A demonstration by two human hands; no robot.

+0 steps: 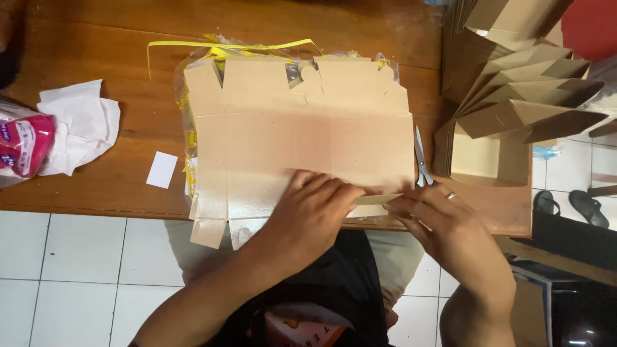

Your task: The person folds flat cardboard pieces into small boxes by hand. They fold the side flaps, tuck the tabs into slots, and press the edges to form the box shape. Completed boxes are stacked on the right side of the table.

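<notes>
Here, wooden table (96,45) over white tile floor (77,270), left hand (308,215) flat on cardboard blank (302,135), right hand (443,222) pinching its flap (scissors (421,157) beside).

Your flat cardboard blank (302,135) lies mid-frame on the table (116,186), scissors (421,157) just right of it, folded boxes (520,96) upper right, crumpled paper (80,125) far left.

At the left edge of the wooden worktop (96,38) lie crumpled white paper (80,125), a pink packet (22,142) and a small white card (161,169). Folded cardboard boxes (520,96) pile up at upper right, with scissors (421,157) just beside them; sandals (572,204) rest on the tiled floor.
</notes>
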